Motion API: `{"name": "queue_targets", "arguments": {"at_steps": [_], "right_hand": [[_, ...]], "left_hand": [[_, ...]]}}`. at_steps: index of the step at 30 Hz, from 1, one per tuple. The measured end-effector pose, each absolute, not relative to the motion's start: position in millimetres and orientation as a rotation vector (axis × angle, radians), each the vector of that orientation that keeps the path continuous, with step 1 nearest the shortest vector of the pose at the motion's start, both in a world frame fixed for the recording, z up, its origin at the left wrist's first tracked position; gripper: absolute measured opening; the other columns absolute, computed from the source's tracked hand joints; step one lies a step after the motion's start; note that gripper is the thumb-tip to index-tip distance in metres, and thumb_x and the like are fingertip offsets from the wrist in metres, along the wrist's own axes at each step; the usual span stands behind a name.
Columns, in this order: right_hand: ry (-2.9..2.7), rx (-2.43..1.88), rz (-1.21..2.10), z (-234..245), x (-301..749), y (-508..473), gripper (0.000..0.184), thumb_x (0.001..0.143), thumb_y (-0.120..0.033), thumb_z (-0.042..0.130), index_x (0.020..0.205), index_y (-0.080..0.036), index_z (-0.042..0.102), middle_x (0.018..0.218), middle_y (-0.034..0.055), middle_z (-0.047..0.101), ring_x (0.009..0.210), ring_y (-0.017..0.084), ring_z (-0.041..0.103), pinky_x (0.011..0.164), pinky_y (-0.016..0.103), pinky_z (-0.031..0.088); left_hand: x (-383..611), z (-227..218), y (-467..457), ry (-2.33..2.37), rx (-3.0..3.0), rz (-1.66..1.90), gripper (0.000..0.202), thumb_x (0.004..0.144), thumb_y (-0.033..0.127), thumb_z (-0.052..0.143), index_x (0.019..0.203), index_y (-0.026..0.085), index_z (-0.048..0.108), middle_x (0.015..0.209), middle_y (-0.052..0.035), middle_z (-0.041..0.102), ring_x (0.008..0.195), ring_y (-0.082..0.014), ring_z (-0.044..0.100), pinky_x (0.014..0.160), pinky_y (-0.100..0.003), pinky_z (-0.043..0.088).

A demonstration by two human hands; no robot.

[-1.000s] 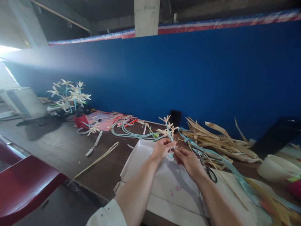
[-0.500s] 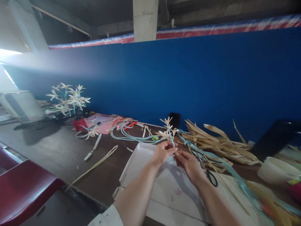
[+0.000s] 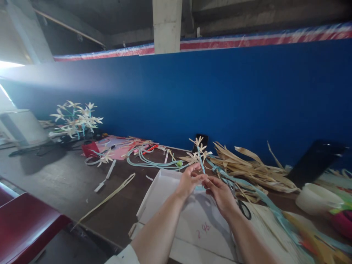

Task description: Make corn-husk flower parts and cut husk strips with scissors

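My left hand (image 3: 189, 179) pinches the light-blue stem of a small sprig of straw flowers (image 3: 198, 153) that stands upright above a shallow white box (image 3: 162, 198). Just to its right, my right hand (image 3: 220, 192) is closed on the lower end of the same stem, fingertips touching the left hand's. A light-blue ribbon (image 3: 258, 196) trails from the stem to the right across the table. Black-handled scissors (image 3: 242, 209) lie beside my right wrist.
A heap of dried straw leaves (image 3: 255, 168) lies behind the hands. Coiled light-blue cord (image 3: 151, 159), pink paper (image 3: 115, 145) and loose strips lie to the left, with a finished bunch of straw flowers (image 3: 75, 117) far left. A white bowl (image 3: 316, 198) stands right. A red chair (image 3: 24, 227) is lower left.
The view has tilted slightly, so everything sits a little lower in frame. Both hands stay pinched on the flower stem, with only small finger movement.
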State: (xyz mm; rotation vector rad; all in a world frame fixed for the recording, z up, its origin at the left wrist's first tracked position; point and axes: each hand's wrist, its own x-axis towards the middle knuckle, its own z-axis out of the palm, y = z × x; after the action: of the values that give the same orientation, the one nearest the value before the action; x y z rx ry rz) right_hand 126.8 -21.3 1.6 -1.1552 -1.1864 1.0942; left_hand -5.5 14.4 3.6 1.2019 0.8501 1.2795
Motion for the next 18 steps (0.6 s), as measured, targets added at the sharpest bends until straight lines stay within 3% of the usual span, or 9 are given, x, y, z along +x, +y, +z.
{"name": "queue_targets", "arguments": {"at_steps": [4,7,12,18], "right_hand": [[-1.175,-1.161,1.084,4.4,123.9,-23.0,0.034,0.067,-0.049,0.069,0.082,-0.019,0.071,0.075,0.0042,0.065,0.073,0.018,0.058,0.061,0.027,0.047],[-1.162,-1.143,1.122,5.5,122.9,-24.9,0.034,0.066,-0.047,0.072,0.086,-0.019,0.071,0.078,0.0043,0.067,0.076,0.019,0.060,0.065,0.028,0.048],[-1.132,-1.028,1.246,5.0,125.0,-27.3,0.035,0.071,-0.045,0.070,0.096,-0.021,0.070,0.086,0.0050,0.068,0.081,0.019,0.061,0.070,0.029,0.049],[-1.082,-1.083,1.207,4.6,127.8,-24.6,0.035,0.066,-0.047,0.073,0.087,-0.020,0.072,0.080,0.0039,0.067,0.077,0.018,0.060,0.065,0.027,0.047]], "left_hand": [[-3.0,4.1,11.7,0.840,1.237,1.290,0.039,0.065,0.042,0.072,0.090,0.012,0.065,0.068,-0.0031,0.061,0.062,-0.0123,0.054,0.061,-0.024,0.042],[-1.4,5.8,10.6,0.801,1.230,1.293,0.032,0.066,0.042,0.070,0.076,0.012,0.064,0.062,-0.0014,0.057,0.057,-0.0109,0.051,0.056,-0.023,0.040],[-2.5,7.2,11.3,0.817,1.256,1.304,0.028,0.066,0.039,0.070,0.070,0.012,0.066,0.078,-0.0045,0.059,0.063,-0.0111,0.052,0.058,-0.024,0.042],[-2.3,6.0,11.2,0.823,1.332,1.322,0.027,0.068,0.041,0.069,0.075,0.015,0.073,0.095,-0.0079,0.057,0.078,-0.0147,0.054,0.066,-0.025,0.045]]}}
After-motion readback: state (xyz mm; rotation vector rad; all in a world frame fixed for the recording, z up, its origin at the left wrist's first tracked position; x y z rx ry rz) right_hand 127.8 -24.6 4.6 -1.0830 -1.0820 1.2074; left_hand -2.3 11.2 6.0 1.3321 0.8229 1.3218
